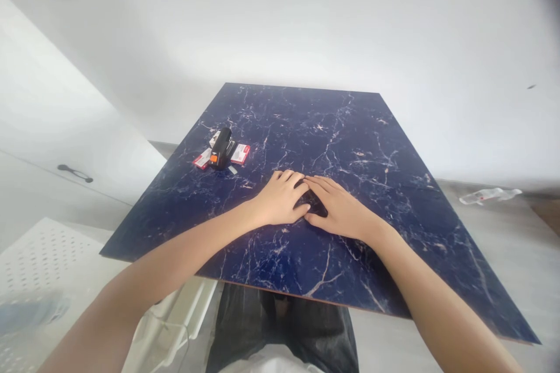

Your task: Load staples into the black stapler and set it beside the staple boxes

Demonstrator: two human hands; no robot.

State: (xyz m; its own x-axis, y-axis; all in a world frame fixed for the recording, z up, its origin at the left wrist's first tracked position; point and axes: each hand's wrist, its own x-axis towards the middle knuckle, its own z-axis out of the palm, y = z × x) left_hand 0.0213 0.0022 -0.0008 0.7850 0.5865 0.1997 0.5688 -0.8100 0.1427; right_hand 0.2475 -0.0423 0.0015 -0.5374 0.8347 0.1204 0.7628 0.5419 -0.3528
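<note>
Tabletop [301, 122], blue-marbled, beside white wall [306, 23] (left hand [283, 198], right hand [343, 213] both palm-down there, loosely spread)

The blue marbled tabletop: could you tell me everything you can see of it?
The tabletop is flat, four-cornered and dark blue, with branching white veins like marble; whether it is real stone, I cannot tell. A thin brownish edge shows at the near side. A white wall rises beyond it. The left hand and right hand appear to rest on it, palms down; a black stapler and red-and-white boxes lie toward its left.
</note>
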